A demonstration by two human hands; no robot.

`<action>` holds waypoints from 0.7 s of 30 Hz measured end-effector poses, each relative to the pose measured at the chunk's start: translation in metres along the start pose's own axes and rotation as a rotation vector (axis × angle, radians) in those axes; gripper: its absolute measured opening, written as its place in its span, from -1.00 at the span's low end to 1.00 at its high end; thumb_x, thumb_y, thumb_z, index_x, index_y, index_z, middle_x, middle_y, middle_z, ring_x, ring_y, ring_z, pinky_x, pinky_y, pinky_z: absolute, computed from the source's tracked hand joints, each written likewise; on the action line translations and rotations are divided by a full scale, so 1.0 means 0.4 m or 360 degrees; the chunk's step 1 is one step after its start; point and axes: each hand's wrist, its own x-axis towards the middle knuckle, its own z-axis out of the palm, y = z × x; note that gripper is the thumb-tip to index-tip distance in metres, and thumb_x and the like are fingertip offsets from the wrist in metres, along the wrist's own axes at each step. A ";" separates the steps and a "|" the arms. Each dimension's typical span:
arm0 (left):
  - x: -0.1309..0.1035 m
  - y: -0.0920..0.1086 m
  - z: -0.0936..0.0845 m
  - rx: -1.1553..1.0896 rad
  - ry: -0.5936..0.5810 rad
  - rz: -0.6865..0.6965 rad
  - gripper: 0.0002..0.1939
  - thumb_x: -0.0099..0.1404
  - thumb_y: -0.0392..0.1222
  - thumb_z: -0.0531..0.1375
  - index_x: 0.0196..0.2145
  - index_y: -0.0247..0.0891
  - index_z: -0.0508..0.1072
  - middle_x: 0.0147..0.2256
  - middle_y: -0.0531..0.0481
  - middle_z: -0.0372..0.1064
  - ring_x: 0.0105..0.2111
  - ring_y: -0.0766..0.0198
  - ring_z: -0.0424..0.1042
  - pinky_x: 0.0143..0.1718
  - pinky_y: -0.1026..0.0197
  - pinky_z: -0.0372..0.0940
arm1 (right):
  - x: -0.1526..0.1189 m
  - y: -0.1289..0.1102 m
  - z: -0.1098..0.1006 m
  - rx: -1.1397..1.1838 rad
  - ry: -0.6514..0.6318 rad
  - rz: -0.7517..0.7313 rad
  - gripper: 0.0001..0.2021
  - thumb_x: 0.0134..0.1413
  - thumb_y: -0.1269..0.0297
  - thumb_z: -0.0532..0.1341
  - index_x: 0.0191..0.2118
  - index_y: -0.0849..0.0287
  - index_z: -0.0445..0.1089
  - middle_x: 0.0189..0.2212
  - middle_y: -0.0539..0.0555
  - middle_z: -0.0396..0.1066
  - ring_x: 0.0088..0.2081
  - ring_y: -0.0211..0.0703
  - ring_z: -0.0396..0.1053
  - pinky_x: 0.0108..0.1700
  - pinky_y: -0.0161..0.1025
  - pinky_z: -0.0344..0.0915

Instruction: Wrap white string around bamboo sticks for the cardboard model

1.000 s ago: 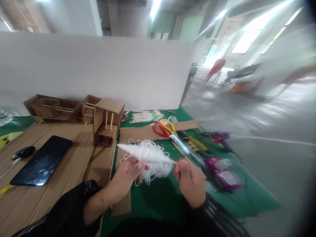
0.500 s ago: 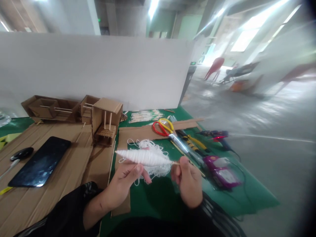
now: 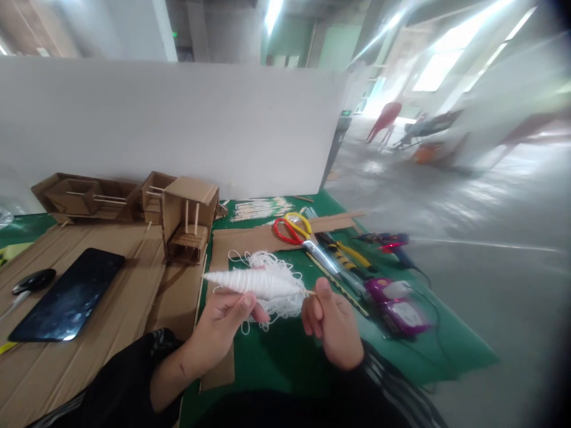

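Observation:
A thin wooden stick (image 3: 311,292) runs through a spindle of wound white string (image 3: 254,282), thick in the middle and tapered toward both ends. My left hand (image 3: 223,324) holds the wound string from below, thumb in front and fingers partly hidden behind it. My right hand (image 3: 332,321) pinches the bare right end of the stick between thumb and fingers. Behind and under the spindle, a loose tangle of white string (image 3: 285,306) lies on the green table (image 3: 285,351).
Scissors (image 3: 312,241) with red and yellow handles, pliers (image 3: 352,255), a purple-and-clear case (image 3: 397,306) and a glue gun (image 3: 390,241) lie right. Cardboard models (image 3: 191,208), a black phone (image 3: 66,294) and a mouse (image 3: 34,280) are left. A white panel (image 3: 178,125) stands behind.
The view has shifted slightly. My right hand has turned a little on the stick and stays closed on its end. The left grip on the spindle looks much the same.

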 end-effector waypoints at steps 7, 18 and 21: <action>0.011 -0.045 0.012 -0.0461 0.0259 -0.0279 -0.58 0.17 0.03 0.25 -0.69 -0.30 0.43 -0.63 0.01 0.39 -0.55 0.31 0.39 -0.43 0.28 0.30 | 0.001 -0.002 -0.005 0.0033 -0.0059 0.0090 -0.39 0.13 -0.17 0.08 -0.76 0.16 0.06 -0.91 -0.12 -0.01 -0.81 -0.34 0.14 -0.69 -0.39 -0.01; 0.035 -0.038 0.020 -0.0899 0.0521 -0.0322 -0.62 0.14 -0.05 0.30 -0.17 -0.33 0.36 -0.35 -0.04 0.45 -0.43 0.30 0.48 -0.44 0.30 0.40 | -0.008 -0.063 -0.001 -0.0986 -0.0102 -0.0182 -0.58 0.21 -0.07 0.04 -0.41 0.17 0.39 -0.52 0.05 0.45 -0.49 -0.22 0.38 -0.41 -0.31 0.31; 0.038 -0.042 0.013 -0.0800 0.0573 -0.0260 -0.63 0.16 -0.03 0.28 -0.19 -0.32 0.34 -0.33 -0.05 0.45 -0.44 0.28 0.48 -0.45 0.28 0.40 | 0.003 -0.098 0.000 -0.1410 -0.0180 -0.0444 -0.60 0.16 0.02 0.15 0.05 0.07 0.27 -0.11 0.08 0.45 -0.23 -0.13 0.43 -0.22 -0.23 0.37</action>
